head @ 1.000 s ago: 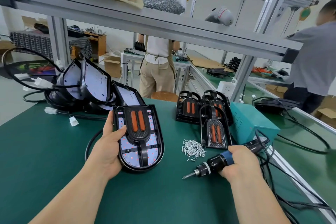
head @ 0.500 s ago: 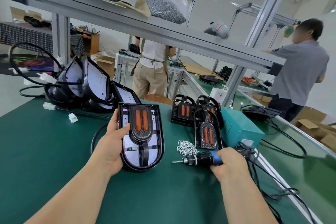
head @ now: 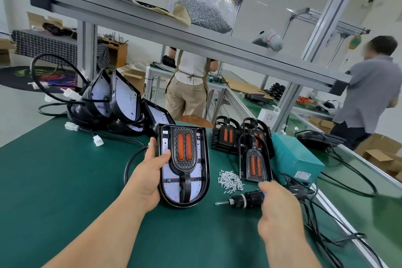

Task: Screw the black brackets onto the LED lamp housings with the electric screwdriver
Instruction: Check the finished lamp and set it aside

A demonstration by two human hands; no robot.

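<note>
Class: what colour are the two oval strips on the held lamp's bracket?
The oval strips are orange, seen best in the head view.

Green bench (head: 54,180): screw pile (head: 230,181), lamp housings (head: 255,164), teal box (head: 293,159).

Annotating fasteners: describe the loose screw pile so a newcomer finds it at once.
On the green bench, find the teal box at the right. The screw pile lies left of it, just beyond the electric screwdriver. It is the only loose silver heap; the other screws are bagged on the shelf above.

Teal box (head: 295,159) on table (head: 54,180); 2 people (head: 189,89) (head: 369,93) behind; bag (head: 206,13), probably screws, overhead.
</note>
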